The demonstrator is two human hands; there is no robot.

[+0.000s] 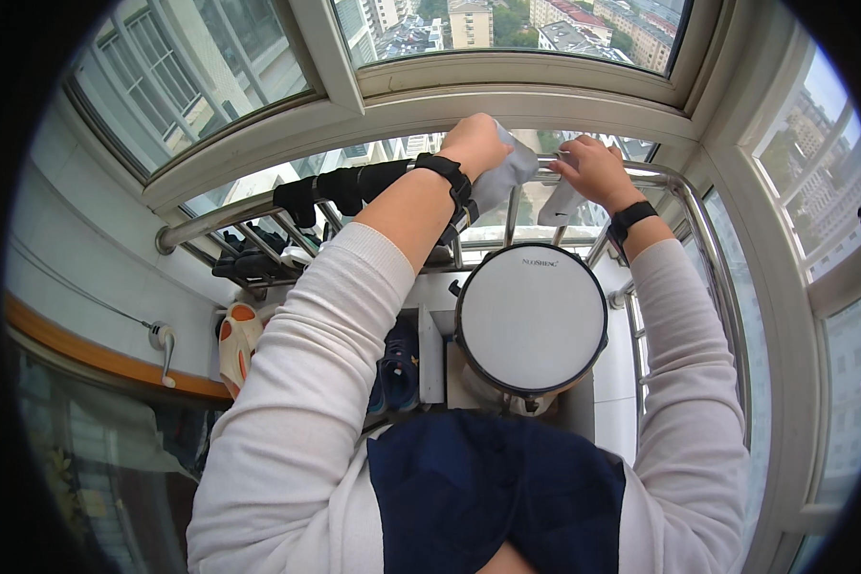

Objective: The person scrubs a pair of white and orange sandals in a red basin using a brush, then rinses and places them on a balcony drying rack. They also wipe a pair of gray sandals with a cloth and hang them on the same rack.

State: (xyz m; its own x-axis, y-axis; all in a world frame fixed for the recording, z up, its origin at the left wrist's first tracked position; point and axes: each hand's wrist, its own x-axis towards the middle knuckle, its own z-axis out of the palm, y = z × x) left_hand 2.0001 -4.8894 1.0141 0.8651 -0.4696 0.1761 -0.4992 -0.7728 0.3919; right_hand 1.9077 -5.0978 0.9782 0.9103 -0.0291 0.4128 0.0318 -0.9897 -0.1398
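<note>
Bunched in my left hand point(475, 146) is a grey sock point(511, 171), which hangs down beside the steel rail point(649, 172). A short way to the right, my right hand point(594, 172) has its fingers bent at the rail, gripping a second light grey sock point(561, 205) that bears a small dark swoosh. That sock drapes below my fingers on the rail. Further left, several black socks point(344, 188) lie over the same rail. Part of the left sock is hidden behind my left wrist.
Below the rail stands a round drum point(531, 319) with a white head. Black shoes point(247, 251) sit on a rack at the left, with an orange-and-cream shoe point(240, 341) and blue sneakers point(400, 366) lower down. A crank handle point(163, 351) juts from the left wall. Window frames point(516, 100) close in ahead.
</note>
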